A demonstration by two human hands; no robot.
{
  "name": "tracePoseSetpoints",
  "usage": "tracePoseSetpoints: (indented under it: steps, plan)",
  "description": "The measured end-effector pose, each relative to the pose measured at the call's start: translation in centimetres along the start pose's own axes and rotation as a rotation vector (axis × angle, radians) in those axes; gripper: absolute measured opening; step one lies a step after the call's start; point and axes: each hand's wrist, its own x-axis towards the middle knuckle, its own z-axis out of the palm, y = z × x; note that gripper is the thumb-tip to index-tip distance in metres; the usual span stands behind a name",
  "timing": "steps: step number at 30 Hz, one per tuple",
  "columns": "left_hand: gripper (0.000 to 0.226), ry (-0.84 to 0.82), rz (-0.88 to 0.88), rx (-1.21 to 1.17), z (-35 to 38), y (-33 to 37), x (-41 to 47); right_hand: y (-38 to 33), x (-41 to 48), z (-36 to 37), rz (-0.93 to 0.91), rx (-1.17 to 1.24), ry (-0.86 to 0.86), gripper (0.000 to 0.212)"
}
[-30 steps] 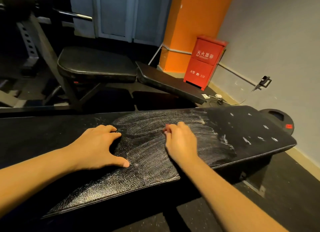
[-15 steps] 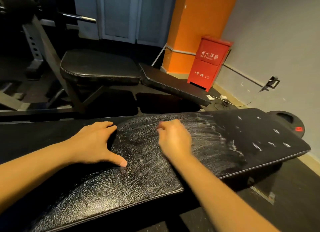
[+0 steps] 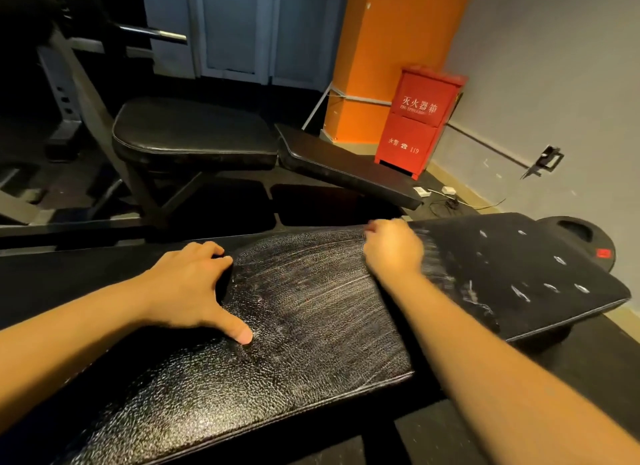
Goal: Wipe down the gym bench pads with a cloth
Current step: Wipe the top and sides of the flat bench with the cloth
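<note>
Left hand (image 3: 187, 288) flat and spread, bracing the near bench pad (image 3: 304, 329); right hand (image 3: 393, 253) blurred, fingers curled at the pad's far edge, cloth hidden so grip unclear; best to overlap strokes with even pressure and work toward the white flecks (image 3: 518, 293) at the right end.

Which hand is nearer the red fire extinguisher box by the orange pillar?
Right. The right hand is at the far edge of the bench pad, nearly straight in front of the red box; the left hand rests on the pad farther left.
</note>
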Motion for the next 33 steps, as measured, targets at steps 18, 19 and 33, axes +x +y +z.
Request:
tracePoseSetpoints:
  steps: [18,19,33]
  plan:
    - [0.156,0.034,0.017,-0.044,1.2,-0.7,0.0,-7.7,-1.2,1.7,-0.195,0.122,-0.089,0.023]
    - [0.158,0.037,0.014,-0.048,1.3,-0.7,-0.1,-10.5,-3.5,1.5,-0.303,0.171,-0.126,0.024]
    - [0.175,0.007,0.024,-0.067,1.0,-0.5,-0.3,0.4,-5.6,-2.6,-0.098,-0.087,-0.064,0.026]
